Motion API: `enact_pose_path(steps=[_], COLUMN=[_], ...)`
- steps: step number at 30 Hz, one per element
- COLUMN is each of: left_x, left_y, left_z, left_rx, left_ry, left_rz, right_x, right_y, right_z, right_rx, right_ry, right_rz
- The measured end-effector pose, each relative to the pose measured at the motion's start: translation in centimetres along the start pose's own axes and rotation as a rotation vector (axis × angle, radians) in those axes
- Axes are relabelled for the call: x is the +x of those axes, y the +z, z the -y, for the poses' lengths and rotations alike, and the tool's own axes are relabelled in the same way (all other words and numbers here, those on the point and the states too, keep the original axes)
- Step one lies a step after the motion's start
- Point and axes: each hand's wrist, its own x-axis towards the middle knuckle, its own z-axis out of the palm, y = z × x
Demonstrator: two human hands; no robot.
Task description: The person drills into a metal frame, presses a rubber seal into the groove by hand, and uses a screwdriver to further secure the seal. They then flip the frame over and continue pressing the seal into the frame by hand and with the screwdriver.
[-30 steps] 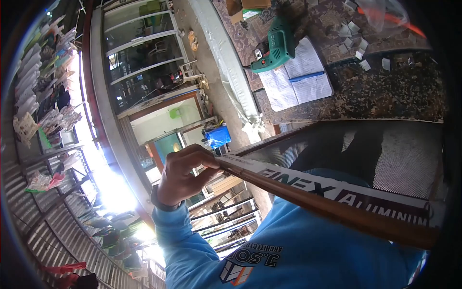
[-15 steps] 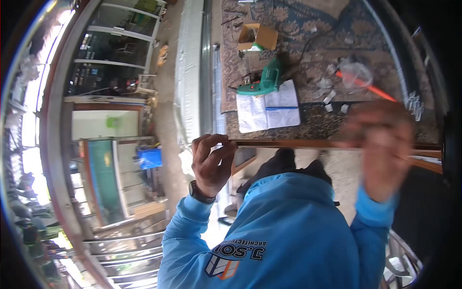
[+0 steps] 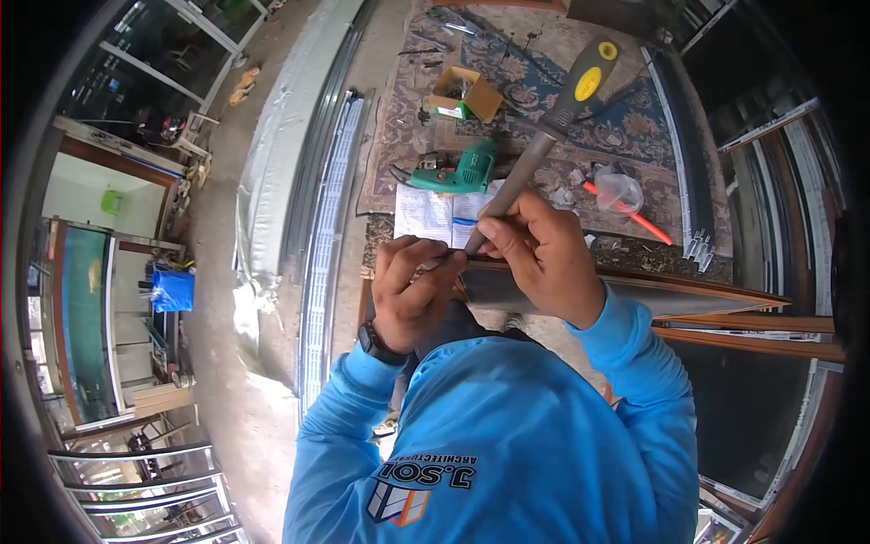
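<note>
Both arms are bent at the elbow and reach forward of the torso (image 3: 535,426), forearms angled inward. The left hand (image 3: 405,295) is closed, fingers curled and fingertips drawn in against the thumb; the left wrist (image 3: 388,350) is below it. The right hand (image 3: 551,258) is angled toward the left, its thumb and index finger set in a pinch. The two hands are near each other, fingertips close.

You are in a workshop, as indicated by the green-bodied power drill (image 3: 473,169), the long silver metal profiles (image 3: 337,218) and the brown-framed dark mesh panel (image 3: 625,297).
</note>
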Motion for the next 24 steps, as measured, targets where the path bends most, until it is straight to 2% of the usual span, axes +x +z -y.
enact_pose_path(steps=[10, 24], left_x=[-0.1, -1.2], left_y=[0.3, 0.9], left_z=[2.0, 2.5], left_rx=[0.01, 0.026], left_ry=[0.238, 0.28], left_rz=[-0.048, -0.073], right_x=[0.0, 0.2], right_y=[0.2, 0.6], right_z=[-0.2, -0.2], right_rx=[-0.086, -0.292], right_ry=[-0.015, -0.177], right_rz=[0.025, 0.078])
